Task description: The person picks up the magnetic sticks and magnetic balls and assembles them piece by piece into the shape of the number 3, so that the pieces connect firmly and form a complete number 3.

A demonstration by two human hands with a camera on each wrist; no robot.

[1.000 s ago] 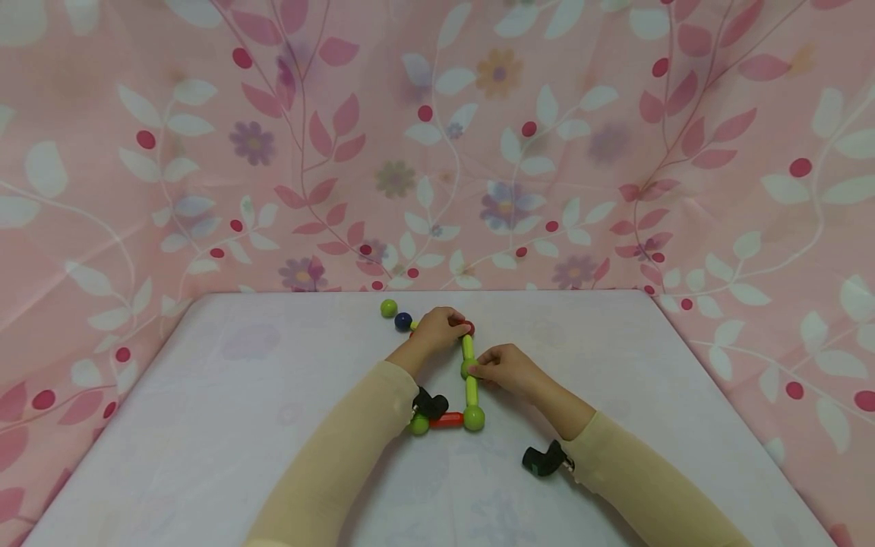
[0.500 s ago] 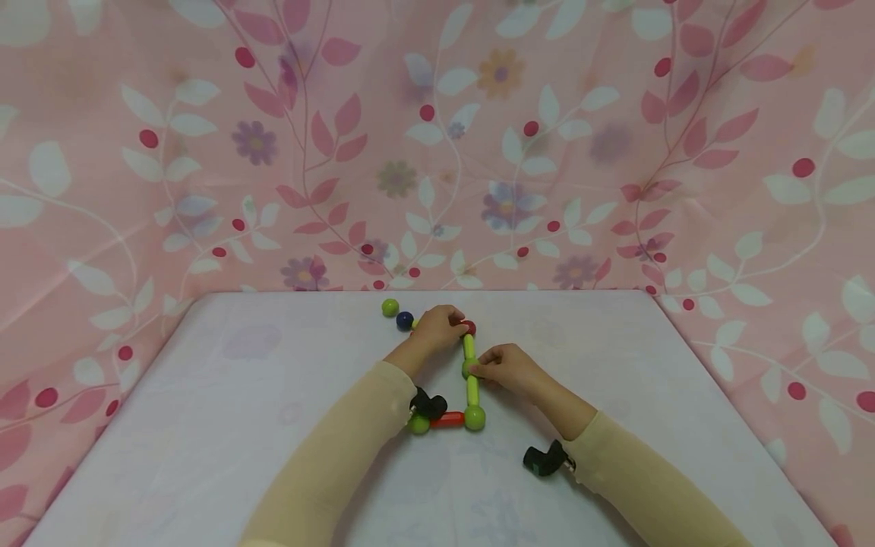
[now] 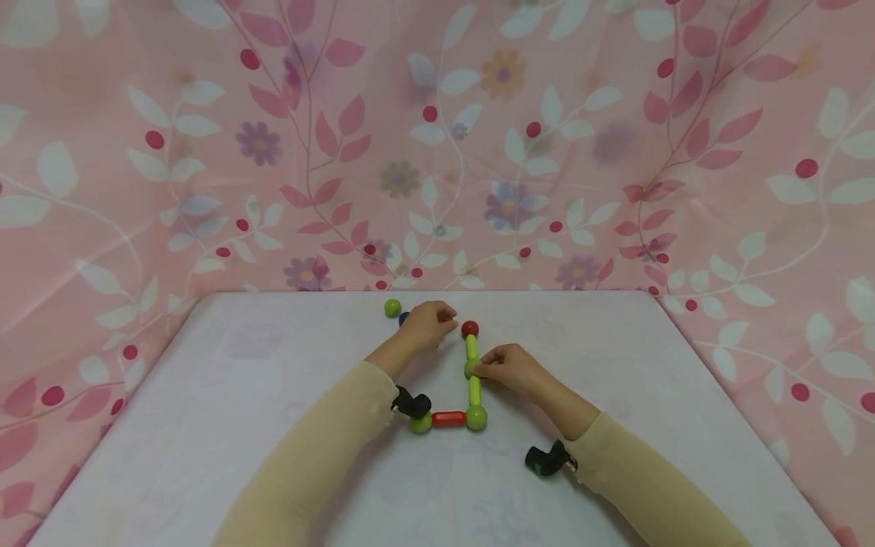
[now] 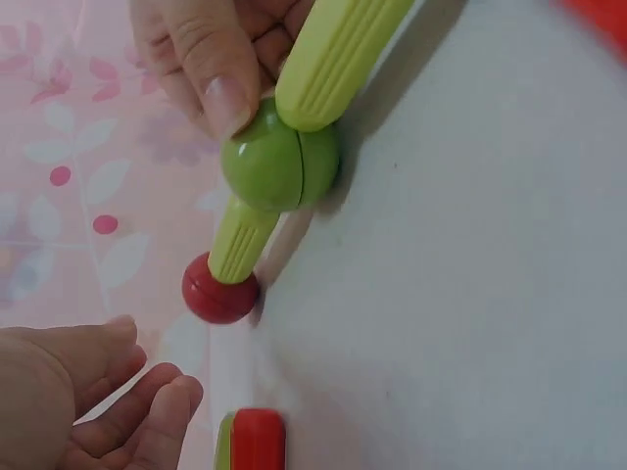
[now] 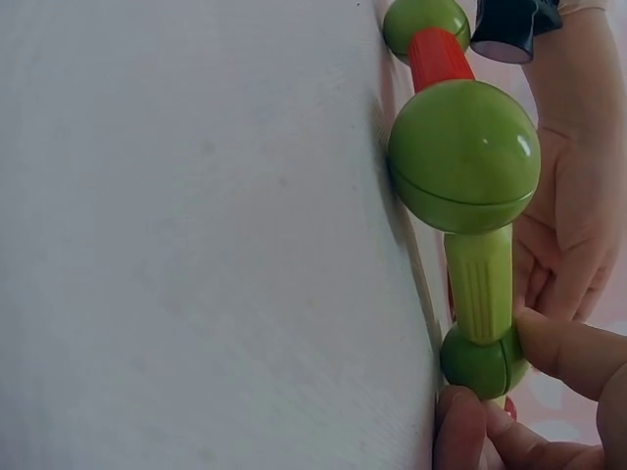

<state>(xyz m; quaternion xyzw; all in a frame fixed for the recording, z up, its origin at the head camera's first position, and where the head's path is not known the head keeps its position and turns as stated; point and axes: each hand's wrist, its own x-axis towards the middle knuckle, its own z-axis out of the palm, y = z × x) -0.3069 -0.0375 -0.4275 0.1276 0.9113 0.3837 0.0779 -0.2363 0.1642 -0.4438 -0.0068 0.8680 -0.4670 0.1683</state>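
My right hand pinches the middle green ball of a ball-and-rod building toy, between thumb and fingers. A yellow-green rod leads from that ball to a red ball at the far end. Toward me, a second yellow-green rod joins a larger green ball, where a red rod turns left to another green ball. Just left of the red ball, my left hand hovers with loosely bent fingers and nothing between them. A red rod and a yellow-green one lie below it.
Behind my left hand, a loose green ball and a partly hidden blue ball lie near the back of the white-covered table. Black wrist cameras stick out from both sleeves. A pink floral cloth hangs behind the table.
My left hand has let go of the red ball and moved left, leaving it in full view on the rod's end. My right hand still holds the middle green ball.
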